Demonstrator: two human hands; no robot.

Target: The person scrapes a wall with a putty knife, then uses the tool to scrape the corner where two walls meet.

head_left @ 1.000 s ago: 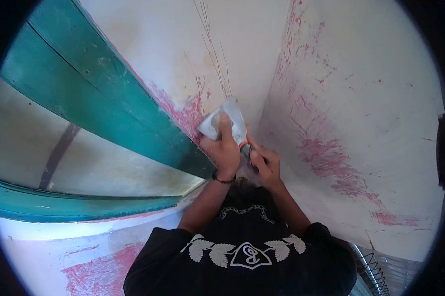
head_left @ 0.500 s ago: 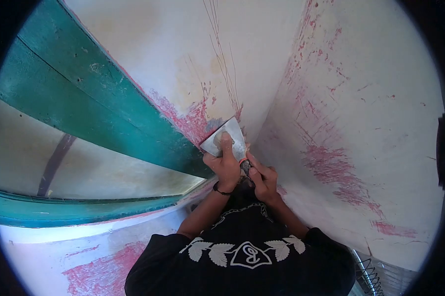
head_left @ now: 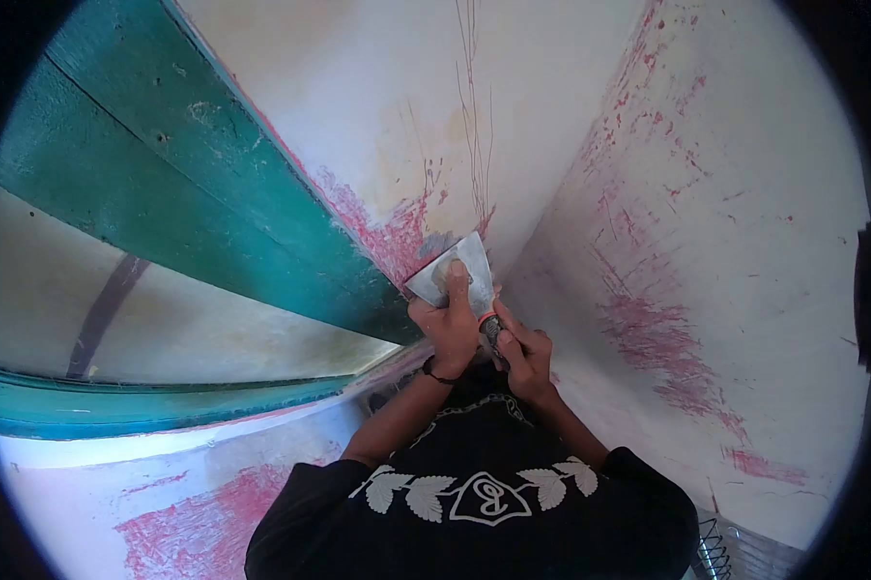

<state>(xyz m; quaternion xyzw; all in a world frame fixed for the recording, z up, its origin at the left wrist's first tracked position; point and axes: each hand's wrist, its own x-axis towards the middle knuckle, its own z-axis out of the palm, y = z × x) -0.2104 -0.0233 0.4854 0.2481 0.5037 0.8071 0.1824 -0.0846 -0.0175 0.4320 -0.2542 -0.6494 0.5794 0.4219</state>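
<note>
Your head camera looks forward and down, close on the wall corner (head_left: 513,232) beside the green frame (head_left: 213,203).

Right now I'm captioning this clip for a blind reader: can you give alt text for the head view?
Two hands press a metal scraper flat against a white wall streaked with pink paint: the left hand on the blade, the right hand gripping the handle. A green wooden frame runs diagonally at left.
</note>
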